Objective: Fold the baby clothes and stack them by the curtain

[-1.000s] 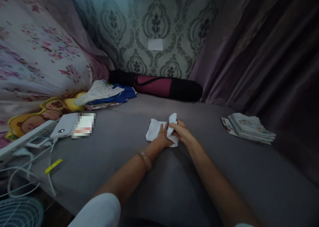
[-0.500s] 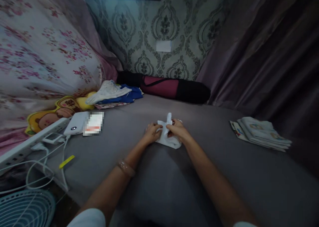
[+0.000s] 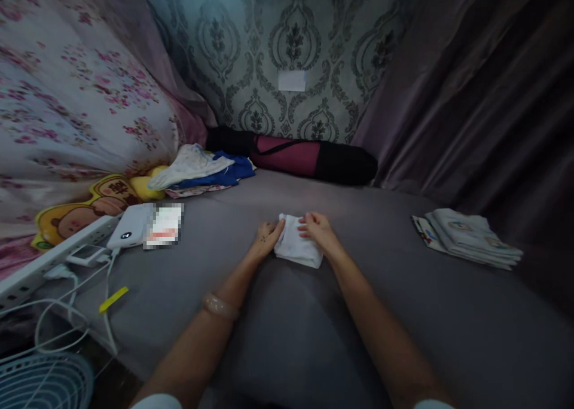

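Observation:
A white cloth (image 3: 298, 244) lies folded into a small, roughly square packet on the grey bed surface in front of me. My left hand (image 3: 268, 240) is at its left edge, the thumb laid along the top and the edge gripped between thumb and fingers. Over the upper right part is my right hand (image 3: 317, 229), fingers slightly curled and apart, their tips at the cloth. To the right, well away from both hands, rests a stack of folded light cloths (image 3: 470, 238) with printed patterns.
A maroon and black long bag (image 3: 287, 156) lies against the wall. Crumpled clothes (image 3: 201, 167) sit at back left beside yellow plush cushions (image 3: 85, 208). At left are a white power bank (image 3: 130, 226), a power strip (image 3: 58, 250) with cables, a yellow strip (image 3: 113, 299) and a blue basket (image 3: 45, 379).
The upright flap of the white cloth now lies flat, leaving a neater packet. My right hand has let go of that flap and its fingers have spread. My left hand has shifted slightly left.

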### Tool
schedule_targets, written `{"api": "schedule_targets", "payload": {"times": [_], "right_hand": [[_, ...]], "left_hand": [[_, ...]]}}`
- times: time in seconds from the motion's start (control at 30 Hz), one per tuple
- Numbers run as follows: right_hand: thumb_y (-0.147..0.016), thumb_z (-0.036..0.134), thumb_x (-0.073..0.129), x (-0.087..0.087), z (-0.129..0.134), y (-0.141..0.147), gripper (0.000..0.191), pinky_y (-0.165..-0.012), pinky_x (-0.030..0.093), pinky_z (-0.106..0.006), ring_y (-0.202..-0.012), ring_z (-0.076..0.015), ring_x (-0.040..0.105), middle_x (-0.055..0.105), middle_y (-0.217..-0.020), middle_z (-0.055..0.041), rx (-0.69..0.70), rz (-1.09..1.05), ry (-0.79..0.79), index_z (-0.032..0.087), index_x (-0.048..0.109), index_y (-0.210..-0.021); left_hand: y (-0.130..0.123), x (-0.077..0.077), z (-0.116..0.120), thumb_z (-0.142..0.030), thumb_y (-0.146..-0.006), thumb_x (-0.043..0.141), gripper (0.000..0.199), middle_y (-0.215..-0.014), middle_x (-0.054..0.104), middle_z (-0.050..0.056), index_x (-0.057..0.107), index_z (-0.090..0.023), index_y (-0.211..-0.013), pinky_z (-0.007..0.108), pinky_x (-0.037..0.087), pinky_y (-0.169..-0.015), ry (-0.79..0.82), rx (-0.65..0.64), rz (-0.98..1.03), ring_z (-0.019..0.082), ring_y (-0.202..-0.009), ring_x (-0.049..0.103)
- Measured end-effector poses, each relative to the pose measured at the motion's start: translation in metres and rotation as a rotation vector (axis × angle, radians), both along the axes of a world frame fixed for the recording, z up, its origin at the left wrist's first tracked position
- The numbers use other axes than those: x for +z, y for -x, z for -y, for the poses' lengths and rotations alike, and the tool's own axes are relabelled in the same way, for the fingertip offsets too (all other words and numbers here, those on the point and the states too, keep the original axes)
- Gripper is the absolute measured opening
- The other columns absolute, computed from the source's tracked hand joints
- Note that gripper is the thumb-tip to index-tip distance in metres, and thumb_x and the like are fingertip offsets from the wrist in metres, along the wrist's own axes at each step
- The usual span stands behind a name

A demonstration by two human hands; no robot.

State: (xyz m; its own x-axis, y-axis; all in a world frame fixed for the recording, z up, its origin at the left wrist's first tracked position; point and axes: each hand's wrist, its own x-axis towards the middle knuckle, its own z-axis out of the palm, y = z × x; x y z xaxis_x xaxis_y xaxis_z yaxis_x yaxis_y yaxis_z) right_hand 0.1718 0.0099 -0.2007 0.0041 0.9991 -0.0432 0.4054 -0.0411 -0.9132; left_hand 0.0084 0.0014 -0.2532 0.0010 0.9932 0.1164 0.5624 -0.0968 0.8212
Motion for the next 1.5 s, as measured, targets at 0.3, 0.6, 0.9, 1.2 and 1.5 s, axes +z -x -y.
{"api": "schedule_targets", "payload": {"times": [0.3,0.6,0.9,1.2,1.5], "right_hand": [[-0.096,0.033,0.03,-0.026,0.021,-0.014,0.052,-0.114,0.013,-0.045,-0.14,-0.0269,0.022,0.035,-0.149,-0.016,0.218,0.782,-0.397,0.006,0.041,-0.139],[-0.095,0.041,0.031,-0.032,0.022,-0.016,0.056,-0.113,0.014,-0.046,-0.139,-0.0285,0.026,0.033,-0.15,-0.0149,0.256,0.912,-0.292,0.011,0.04,-0.142],[-0.095,0.039,0.03,-0.022,0.018,-0.01,0.057,-0.113,0.009,-0.051,-0.139,-0.031,0.026,0.035,-0.148,-0.0184,0.298,0.961,-0.235,0.007,0.041,-0.141],[-0.097,0.04,0.026,-0.025,0.026,0.017,0.06,-0.114,0.009,-0.044,-0.139,-0.0265,0.026,0.034,-0.149,-0.0176,0.297,0.925,-0.347,0.003,0.035,-0.143],[-0.097,0.04,0.028,-0.02,0.023,0.017,0.061,-0.113,0.012,-0.046,-0.14,-0.0274,0.025,0.03,-0.151,-0.0166,0.328,0.938,-0.269,0.004,0.031,-0.145]], "left_hand": [[-0.005,-0.013,0.001,-0.036,-0.079,0.061,0.029,-0.104,0.061,0.01,0.064,-0.016,-0.099,0.042,0.042,-0.094,-0.102,0.03,-0.256,0.025,-0.102,0.055],[-0.007,-0.015,0.008,-0.031,-0.088,0.05,0.04,-0.115,0.055,0.009,0.054,-0.022,-0.127,0.039,0.037,-0.1,-0.154,-0.032,-0.321,0.023,-0.109,0.051],[-0.003,-0.022,0.001,-0.029,-0.092,0.04,0.038,-0.116,0.059,0.01,0.057,-0.019,-0.125,0.039,0.038,-0.101,-0.175,-0.03,-0.26,0.022,-0.11,0.053],[0.007,-0.025,-0.004,-0.024,-0.09,0.035,0.034,-0.116,0.064,0.011,0.058,-0.015,-0.114,0.039,0.041,-0.1,-0.155,0.158,-0.026,0.021,-0.11,0.056],[0.009,-0.03,-0.008,-0.02,-0.084,0.042,0.028,-0.106,0.067,0.01,0.061,-0.016,-0.103,0.036,0.045,-0.094,-0.131,0.223,0.178,0.02,-0.101,0.061]]}}
